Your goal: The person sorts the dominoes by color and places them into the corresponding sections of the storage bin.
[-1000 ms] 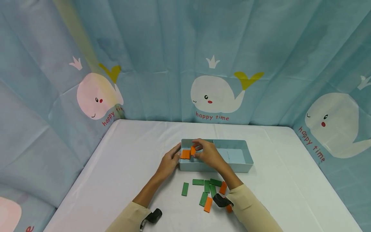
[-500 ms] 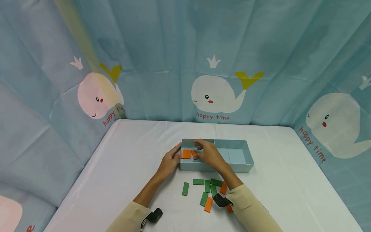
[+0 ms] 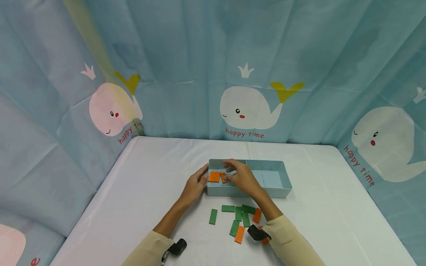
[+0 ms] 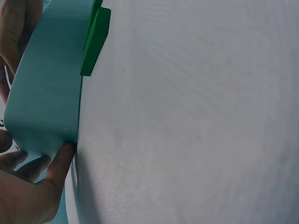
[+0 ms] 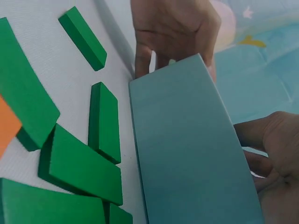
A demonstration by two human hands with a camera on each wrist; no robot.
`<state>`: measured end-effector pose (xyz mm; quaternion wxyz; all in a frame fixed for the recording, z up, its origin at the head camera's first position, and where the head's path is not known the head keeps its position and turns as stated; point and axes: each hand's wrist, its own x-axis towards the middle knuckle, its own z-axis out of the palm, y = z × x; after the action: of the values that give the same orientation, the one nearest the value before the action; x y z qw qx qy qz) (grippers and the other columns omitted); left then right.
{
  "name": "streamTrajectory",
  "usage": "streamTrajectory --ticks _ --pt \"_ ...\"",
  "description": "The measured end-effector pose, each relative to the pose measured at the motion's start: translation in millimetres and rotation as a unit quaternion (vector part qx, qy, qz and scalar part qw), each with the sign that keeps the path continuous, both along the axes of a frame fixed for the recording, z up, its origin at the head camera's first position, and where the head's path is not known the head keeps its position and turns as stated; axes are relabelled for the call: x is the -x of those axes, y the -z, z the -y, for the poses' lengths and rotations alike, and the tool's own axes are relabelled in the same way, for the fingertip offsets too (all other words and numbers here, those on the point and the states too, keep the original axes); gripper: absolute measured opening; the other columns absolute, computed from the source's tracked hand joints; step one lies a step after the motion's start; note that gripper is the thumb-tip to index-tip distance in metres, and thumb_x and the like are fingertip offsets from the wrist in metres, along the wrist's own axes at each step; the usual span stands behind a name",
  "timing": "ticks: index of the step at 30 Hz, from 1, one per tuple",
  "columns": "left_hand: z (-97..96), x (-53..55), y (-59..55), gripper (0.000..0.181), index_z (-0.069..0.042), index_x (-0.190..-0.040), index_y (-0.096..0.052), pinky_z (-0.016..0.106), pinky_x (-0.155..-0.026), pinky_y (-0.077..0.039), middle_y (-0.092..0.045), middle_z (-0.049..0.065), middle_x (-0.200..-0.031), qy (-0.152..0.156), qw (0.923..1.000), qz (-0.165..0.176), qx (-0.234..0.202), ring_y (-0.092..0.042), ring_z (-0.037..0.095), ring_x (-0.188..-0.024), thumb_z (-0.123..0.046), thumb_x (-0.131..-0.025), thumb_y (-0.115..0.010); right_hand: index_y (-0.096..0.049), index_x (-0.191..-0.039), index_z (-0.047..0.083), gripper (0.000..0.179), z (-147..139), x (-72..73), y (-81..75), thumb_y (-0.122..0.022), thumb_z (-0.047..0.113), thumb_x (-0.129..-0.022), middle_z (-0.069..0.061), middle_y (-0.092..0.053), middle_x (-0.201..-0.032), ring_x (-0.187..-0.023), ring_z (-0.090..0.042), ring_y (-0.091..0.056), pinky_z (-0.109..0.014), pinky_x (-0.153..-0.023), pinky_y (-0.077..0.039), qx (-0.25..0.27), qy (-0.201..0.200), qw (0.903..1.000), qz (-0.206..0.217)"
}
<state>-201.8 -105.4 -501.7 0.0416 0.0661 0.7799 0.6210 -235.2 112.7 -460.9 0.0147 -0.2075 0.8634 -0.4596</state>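
In the head view, the left hand (image 3: 193,187) holds the left end of a shallow blue-grey divided box (image 3: 249,191). Its thumb lies at the rim while the fingers (image 4: 58,163) press on the outer end wall, as the left wrist view shows. Over the box's left compartment, the right hand (image 3: 242,177) pinches a small orange rectangular block (image 3: 223,177); the thumb overlaps that block's right edge, and its slant differs from the two orange blocks (image 3: 214,177) lying side by side at the left wall. In the right wrist view the box wall hides the right fingertips.
Several green blocks (image 3: 238,213) and a few orange blocks (image 3: 239,234) lie scattered on the white table (image 3: 159,162) in front of the box, some under the right sleeve (image 3: 289,236). A curtain printed with whales (image 3: 246,108) surrounds the table.
The right hand has lowered the orange block into the left compartment, where it now lies slanted beside the two others. The right wrist has shifted slightly right. The left hand stays on the box.
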Motion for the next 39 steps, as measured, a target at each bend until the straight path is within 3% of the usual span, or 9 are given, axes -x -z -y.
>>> streamTrajectory --ticks 7,11,16,22,26,31,39 --pt "-0.5 0.9 -1.4 0.053 -0.013 -0.167 -0.036 0.056 -0.124 -0.038 -0.035 0.007 -0.172 -0.008 0.9996 -0.011 0.024 -0.036 0.031 -0.157 -0.019 -0.115 -0.044 -0.063 -0.144 0.005 0.055 -4.6 -5.9 1.1 -0.080 -0.001 -0.092 -0.019 -0.073 -0.125 -0.108 -0.029 -0.073 -0.044 -0.092 -0.063 0.014 -0.003 0.9991 -0.041" --pt "-0.1 0.3 -1.3 0.053 -0.014 -0.167 -0.036 0.056 -0.121 -0.043 -0.035 0.008 -0.172 -0.007 0.9997 -0.011 0.022 -0.037 0.032 -0.156 -0.022 -0.115 -0.045 -0.064 -0.143 0.004 0.053 -9.5 -10.4 1.9 -0.081 0.002 -0.093 -0.017 -0.074 -0.122 -0.105 -0.026 -0.073 -0.041 -0.089 -0.064 0.024 0.000 0.9983 -0.053" --pt "0.2 -0.3 -0.9 0.054 -0.015 -0.167 -0.035 0.055 -0.117 -0.047 -0.033 0.008 -0.173 -0.002 1.0000 -0.001 0.010 -0.036 0.034 -0.157 -0.023 -0.115 -0.044 -0.066 -0.141 0.010 0.050 -16.7 -16.0 2.7 -0.082 0.005 -0.093 -0.015 -0.074 -0.121 -0.105 -0.022 -0.073 -0.035 -0.088 -0.064 0.045 0.007 0.9978 -0.047" --pt "-0.3 -0.4 -1.2 0.054 -0.015 -0.168 -0.034 0.057 -0.112 -0.050 -0.032 0.008 -0.173 0.000 0.9999 0.007 -0.007 -0.038 0.036 -0.156 -0.024 -0.116 -0.045 -0.067 -0.138 0.016 0.048 -26.6 -24.1 3.7 -0.083 0.007 -0.093 -0.003 -0.074 -0.117 -0.105 -0.017 -0.072 -0.028 -0.087 -0.063 0.075 0.013 0.9965 -0.036" --pt "-0.8 -0.1 -2.6 0.054 -0.014 -0.167 -0.035 0.058 -0.117 -0.046 -0.033 0.008 -0.173 -0.003 0.9999 0.005 -0.009 -0.035 0.035 -0.157 -0.025 -0.115 -0.046 -0.068 -0.137 0.016 0.047 -34.3 -31.0 2.8 -0.082 0.006 -0.094 -0.001 -0.074 -0.117 -0.105 -0.018 -0.072 -0.028 -0.088 -0.063 0.089 0.010 0.9951 -0.041" --pt "-1.0 1.0 -1.1 0.054 -0.014 -0.166 -0.037 0.058 -0.125 -0.035 -0.035 0.008 -0.172 -0.009 1.0000 -0.001 -0.005 -0.030 0.033 -0.160 -0.024 -0.115 -0.047 -0.067 -0.138 0.015 0.047 -44.5 -38.5 3.2 -0.082 0.010 -0.094 -0.007 -0.074 -0.118 -0.107 -0.022 -0.071 -0.027 -0.089 -0.062 0.099 0.004 0.9940 -0.046" --pt "-1.2 1.3 0.1 0.054 -0.014 -0.167 -0.035 0.057 -0.127 -0.031 -0.033 0.008 -0.173 -0.006 0.9999 0.005 -0.009 -0.028 0.033 -0.161 -0.024 -0.115 -0.046 -0.067 -0.138 0.014 0.046 -57.8 -52.3 3.5 -0.082 0.011 -0.095 -0.003 -0.073 -0.118 -0.107 -0.021 -0.070 -0.026 -0.089 -0.062 0.113 -0.005 0.9926 -0.045"
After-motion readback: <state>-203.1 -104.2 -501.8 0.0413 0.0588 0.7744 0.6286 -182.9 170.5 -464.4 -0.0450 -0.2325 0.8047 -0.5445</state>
